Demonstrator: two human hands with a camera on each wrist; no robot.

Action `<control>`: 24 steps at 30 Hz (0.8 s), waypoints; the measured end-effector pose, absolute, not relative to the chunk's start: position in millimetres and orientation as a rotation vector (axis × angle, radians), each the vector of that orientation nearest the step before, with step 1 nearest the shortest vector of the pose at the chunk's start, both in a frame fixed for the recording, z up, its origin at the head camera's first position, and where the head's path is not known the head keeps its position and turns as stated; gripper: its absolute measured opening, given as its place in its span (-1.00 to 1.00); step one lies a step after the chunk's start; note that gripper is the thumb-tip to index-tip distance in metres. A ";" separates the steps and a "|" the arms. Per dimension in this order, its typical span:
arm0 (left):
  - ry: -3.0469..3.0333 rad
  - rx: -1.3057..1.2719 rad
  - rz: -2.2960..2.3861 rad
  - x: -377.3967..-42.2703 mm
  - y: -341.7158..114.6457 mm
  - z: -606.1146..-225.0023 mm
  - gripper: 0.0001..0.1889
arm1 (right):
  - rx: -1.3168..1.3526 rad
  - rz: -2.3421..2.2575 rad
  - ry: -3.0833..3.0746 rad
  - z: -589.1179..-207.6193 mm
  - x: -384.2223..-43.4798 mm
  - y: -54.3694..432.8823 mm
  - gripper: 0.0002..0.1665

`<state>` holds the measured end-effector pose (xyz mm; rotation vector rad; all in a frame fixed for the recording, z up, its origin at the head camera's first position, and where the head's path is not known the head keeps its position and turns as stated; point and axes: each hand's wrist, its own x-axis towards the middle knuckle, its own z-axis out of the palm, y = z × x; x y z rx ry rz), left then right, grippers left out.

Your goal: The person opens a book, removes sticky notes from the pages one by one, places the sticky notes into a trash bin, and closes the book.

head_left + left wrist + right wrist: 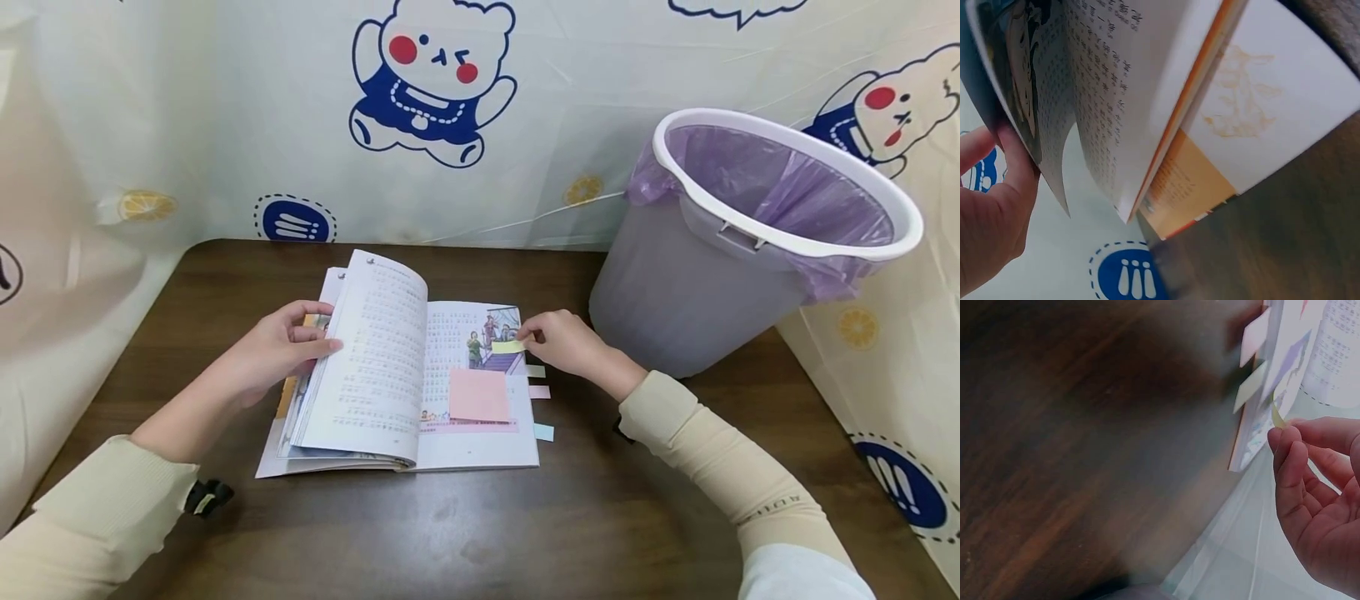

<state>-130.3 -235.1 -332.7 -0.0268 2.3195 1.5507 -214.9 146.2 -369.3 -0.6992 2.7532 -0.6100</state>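
Note:
An open book (476,454) with printed text lies on the table. My left hand (273,343) holds a lifted bundle of its left pages (375,358), thumb on the front and fingers behind; in the left wrist view the fingers (1019,162) reach behind a page. At the right page's outer edge, my right hand (562,340) pinches a yellow sticky tab (507,347) between thumb and fingertips, over a coloured picture. The right wrist view shows this tab (1277,416) slightly bent. A pink sticky note (480,394) sits lower on the same page.
Green (536,371), pink (539,392) and blue (544,432) tabs stick out from the book's right edge. Behind my right hand stands a grey bin (675,275) with a purple liner. Patterned sheeting (247,108) borders the dark wooden table (450,533).

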 end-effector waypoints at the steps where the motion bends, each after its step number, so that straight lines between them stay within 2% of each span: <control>1: 2.325 -0.029 1.549 -129.7 -237.1 -334.2 -0.26 | -0.711 -0.598 2.760 -370.5 -215.2 146.1 -0.80; 10: 2.397 0.021 1.494 -125.0 -252.6 -345.2 -0.22 | -0.753 -0.565 2.804 -376.4 -213.2 148.2 -0.80; 17: 2.532 0.116 1.273 -121.3 -249.6 -344.6 -0.50 | -0.811 -0.434 2.825 -377.6 -206.7 144.3 -0.79; 24: 2.725 0.147 0.940 -111.3 -239.8 -341.3 -0.54 | -0.877 -0.297 2.786 -379.2 -201.6 138.8 -0.70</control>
